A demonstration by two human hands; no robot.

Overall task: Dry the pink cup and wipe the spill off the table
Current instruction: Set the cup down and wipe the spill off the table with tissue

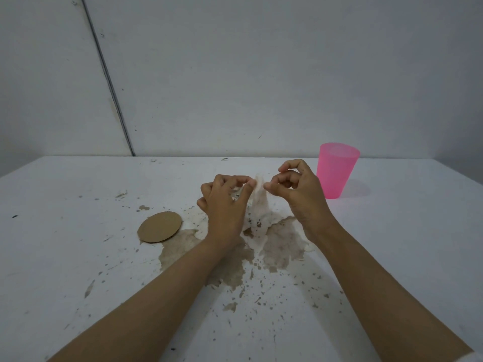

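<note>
Left hand: the left hand (224, 202) sits at the centre of the frame, back toward the camera. Its fingers are curled, and thumb and forefinger pinch the top left edge of a tissue.
Right hand: the right hand (298, 194) is just right of centre, level with the other hand and close beside it. Its fingers are also curled, and its fingertips pinch the top right edge of the same tissue.
Tissue: a thin white tissue (258, 202) is raised between the two hands. It hangs down in a narrow cone, and its brown-stained lower part lies on the wet table.
Pink cup: a translucent pink cup (337, 171) stands upright, mouth up, in the right middle of the frame. It is just behind the right hand, and neither hand touches it.
Spill: a brown spill (282, 246) spreads across the centre of the frame under both wrists, with splashes scattered toward the lower edge.
Table: a white table (65, 205) fills the lower half of the frame.
Cardboard disc: a round brown cardboard disc (160, 227) lies flat left of centre, touching the spill's left edge.
Wall: a plain grey wall (261, 74) fills the upper half.
</note>
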